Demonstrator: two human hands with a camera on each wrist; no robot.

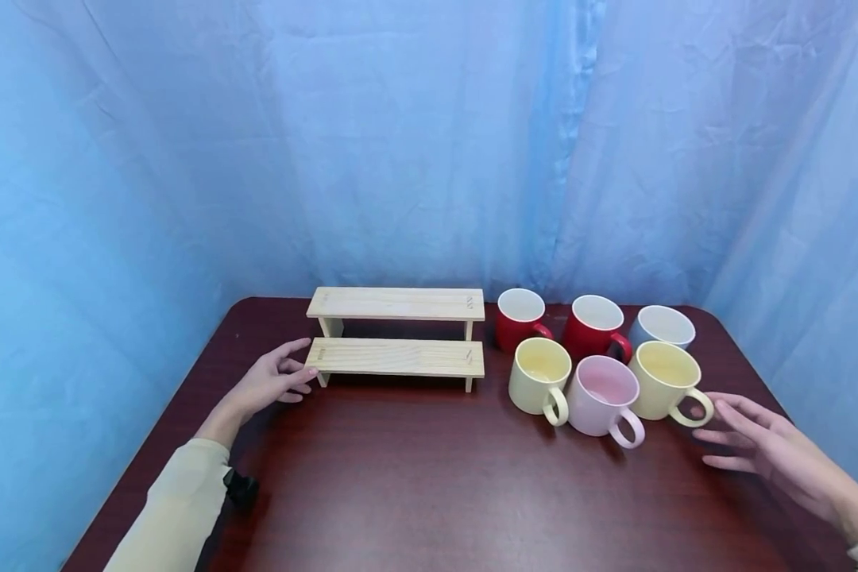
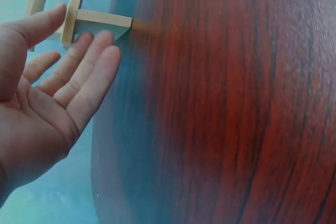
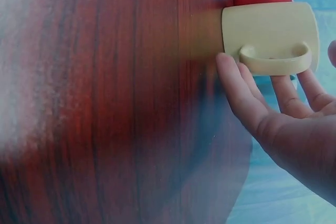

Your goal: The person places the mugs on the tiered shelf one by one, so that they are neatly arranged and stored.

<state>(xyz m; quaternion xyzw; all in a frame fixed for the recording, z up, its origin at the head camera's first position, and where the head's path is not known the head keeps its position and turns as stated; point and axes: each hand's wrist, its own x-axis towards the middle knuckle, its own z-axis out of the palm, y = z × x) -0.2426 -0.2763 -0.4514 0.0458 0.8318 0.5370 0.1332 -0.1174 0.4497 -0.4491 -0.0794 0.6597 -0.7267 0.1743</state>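
A pale wooden two-step stand (image 1: 395, 357) is at the back middle of the table. My left hand (image 1: 270, 382) is at the left end of its lower step, fingers spread loosely and thumb at the corner. In the left wrist view the left palm (image 2: 39, 114) holds nothing. My right hand (image 1: 772, 446) is beside the rightmost yellow mug (image 1: 659, 387), fingertips right at its handle (image 1: 692, 409). The right wrist view shows those loosely bent fingers (image 3: 239, 90) around the handle's outer side, with no grip on it. A pink mug (image 1: 600, 397) stands left of that yellow one.
Another yellow mug (image 1: 539, 379) stands left of the pink one. Behind are two red mugs (image 1: 518, 324) with white insides and a whitish mug (image 1: 663, 324), partly hidden. All stand upright on the dark red-brown table (image 1: 429, 485). Light blue curtains (image 1: 415, 143) surround the table's back and sides.
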